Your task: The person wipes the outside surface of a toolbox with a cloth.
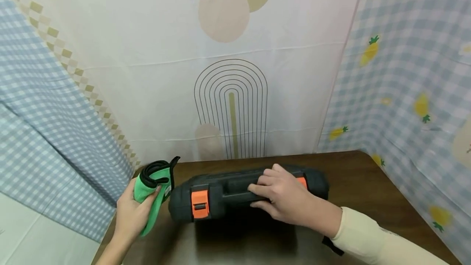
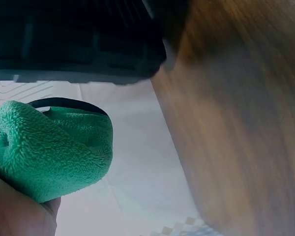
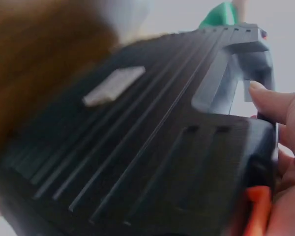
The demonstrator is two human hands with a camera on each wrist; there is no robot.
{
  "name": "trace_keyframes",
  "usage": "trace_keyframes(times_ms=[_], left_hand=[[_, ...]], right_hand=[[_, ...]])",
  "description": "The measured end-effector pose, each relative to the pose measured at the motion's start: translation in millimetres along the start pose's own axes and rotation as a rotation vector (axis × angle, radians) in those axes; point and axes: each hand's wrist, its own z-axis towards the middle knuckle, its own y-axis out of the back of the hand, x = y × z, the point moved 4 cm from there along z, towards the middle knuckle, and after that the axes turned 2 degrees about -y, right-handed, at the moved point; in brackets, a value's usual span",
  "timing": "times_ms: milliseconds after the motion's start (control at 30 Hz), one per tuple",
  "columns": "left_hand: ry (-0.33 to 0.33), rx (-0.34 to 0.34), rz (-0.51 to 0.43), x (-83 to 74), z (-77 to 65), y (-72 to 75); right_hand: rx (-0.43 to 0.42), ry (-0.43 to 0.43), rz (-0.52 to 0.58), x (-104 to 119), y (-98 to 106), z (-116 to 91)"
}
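Your left hand has its thumb and fingers bent around a green cloth and holds it tight. The cloth is fuzzy, folded over on itself, with a black edge. You hold it up near the far left corner of the table, just beside the left end of a big black case.

Your right hand grips the case by its handle, with the thumb on one side and the fingers on the other. The case is near the table's far edge, between the left and right edges. Its handle side faces you. It looks lifted, with a dark shadow below, but I can't tell if any part touches the wood. It has an orange clip near each end. One face has long ridges and a pale label.

You wear a cream sleeve on your right arm. Behind the table's far edge hangs a white sheet with curvy lines, and blue checked cloth hangs along the right edge.
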Motion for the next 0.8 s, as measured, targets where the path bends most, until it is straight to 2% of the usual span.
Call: trace_keyframes(times_ms=[67, 200, 300, 433, 533, 667, 800], left_hand=[[-0.004, 0.002, -0.004, -1.9, 2.3, -0.6], [-0.008, -0.001, 0.003, -0.4, 3.8, -0.8], [-0.003, 0.008, 0.015, 2.9, 3.8, -0.6], [0.03, 0.034, 0.035, 8.1, 1.4, 0.3], [0.044, 0.047, 0.037, 10.9, -0.7, -0.3], [0.023, 0.06, 0.021, 10.7, 0.5, -4.3], [0.001, 0.074, 0.007, 9.2, 3.2, -7.0]], right_hand=[[0.081, 0.002, 0.026, -2, -15, -6], [0.33, -0.035, 0.077, -8, -54, -26], [0.452, -0.073, 0.12, -12, -76, -37], [0.522, -0.066, 0.167, -13, -98, -45], [0.563, -0.026, 0.15, -9, -117, -50], [0.608, -0.025, 0.129, -2, -133, -51], [0.615, -0.043, 0.129, 6, -138, -48]])
